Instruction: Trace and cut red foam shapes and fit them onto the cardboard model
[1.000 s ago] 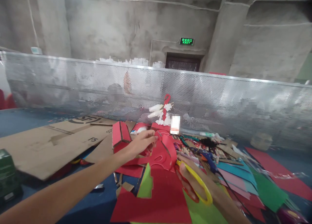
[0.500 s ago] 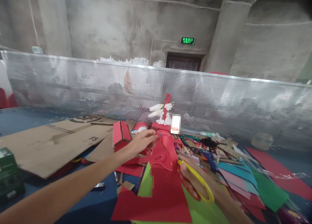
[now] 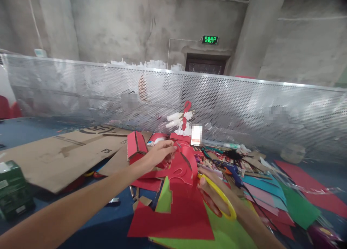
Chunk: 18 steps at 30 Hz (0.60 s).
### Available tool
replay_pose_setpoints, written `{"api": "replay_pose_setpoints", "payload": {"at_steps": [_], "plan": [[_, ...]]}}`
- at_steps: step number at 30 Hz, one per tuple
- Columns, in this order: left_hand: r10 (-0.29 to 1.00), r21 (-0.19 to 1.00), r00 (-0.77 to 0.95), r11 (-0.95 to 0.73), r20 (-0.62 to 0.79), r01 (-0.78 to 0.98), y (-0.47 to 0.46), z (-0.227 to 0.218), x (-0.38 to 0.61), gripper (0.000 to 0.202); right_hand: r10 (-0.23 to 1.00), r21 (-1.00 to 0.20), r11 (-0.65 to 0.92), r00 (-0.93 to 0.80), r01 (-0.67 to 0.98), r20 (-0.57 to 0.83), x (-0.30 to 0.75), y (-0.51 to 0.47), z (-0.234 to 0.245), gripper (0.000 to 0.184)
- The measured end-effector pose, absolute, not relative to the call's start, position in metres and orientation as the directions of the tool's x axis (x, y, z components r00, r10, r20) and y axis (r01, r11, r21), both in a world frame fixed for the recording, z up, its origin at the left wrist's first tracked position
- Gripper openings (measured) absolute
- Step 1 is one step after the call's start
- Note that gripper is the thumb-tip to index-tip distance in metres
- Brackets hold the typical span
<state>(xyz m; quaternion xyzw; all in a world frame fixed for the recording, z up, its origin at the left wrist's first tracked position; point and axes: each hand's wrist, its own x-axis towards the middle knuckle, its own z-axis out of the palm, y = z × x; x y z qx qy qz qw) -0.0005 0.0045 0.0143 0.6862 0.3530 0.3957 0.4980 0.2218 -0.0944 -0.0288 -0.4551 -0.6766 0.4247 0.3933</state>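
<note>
Left hand: the left hand [image 3: 158,155] reaches forward with its fingers closed in a pinch on the upper edge of the red paper cut-out [image 3: 181,166].
Right hand: the right hand [image 3: 217,194] is curled through the yellow-handled scissors [image 3: 217,194], which it grips; the blades point toward the cut-out and are hidden behind it, so whether they are parted cannot be told.
Red paper cut-out: held up between the two hands, curling over above the desk [image 3: 89,227]; its lower edge touches the scissors.
Red sheet: a large red sheet [image 3: 179,216] lies flat below both hands, overlapping a green sheet [image 3: 230,234] under the right wrist.
Red box: a small red box [image 3: 136,146] stands just left of the left hand; its contents cannot be seen.
Green carton: a green carton [image 3: 13,191] sits well to the left of the left forearm; closed, contents not visible.
Cardboard: flattened cardboard [image 3: 62,155] lies left of the left hand.
Paper stack: coloured sheets [image 3: 271,198] fan out right of the right hand.
Screen: a perforated metal screen [image 3: 244,108] stands beyond both hands.
</note>
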Motion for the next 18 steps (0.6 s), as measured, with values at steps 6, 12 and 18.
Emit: {"api": "replay_pose_setpoints", "payload": {"at_steps": [6, 12, 18], "plan": [[0.889, 0.970, 0.422, -0.232, 0.179, 0.078, 0.003, 0.011, 0.000, 0.024, 0.940, -0.968, 0.184, -0.320, 0.172, 0.122, 0.225, -0.089, -0.049, 0.068], [0.896, 0.961, 0.406, -0.248, 0.179, 0.125, 0.003, 0.008, 0.002, 0.029, 0.923, -0.973, 0.206, -0.350, 0.106, 0.157, 0.221, -0.089, -0.049, 0.063], [0.910, 0.972, 0.391, -0.199, 0.138, 0.121, -0.001, 0.009, 0.004, 0.029, 0.927, -0.980, 0.177, -0.350, 0.095, 0.134, 0.219, -0.091, -0.050, 0.068]]}}
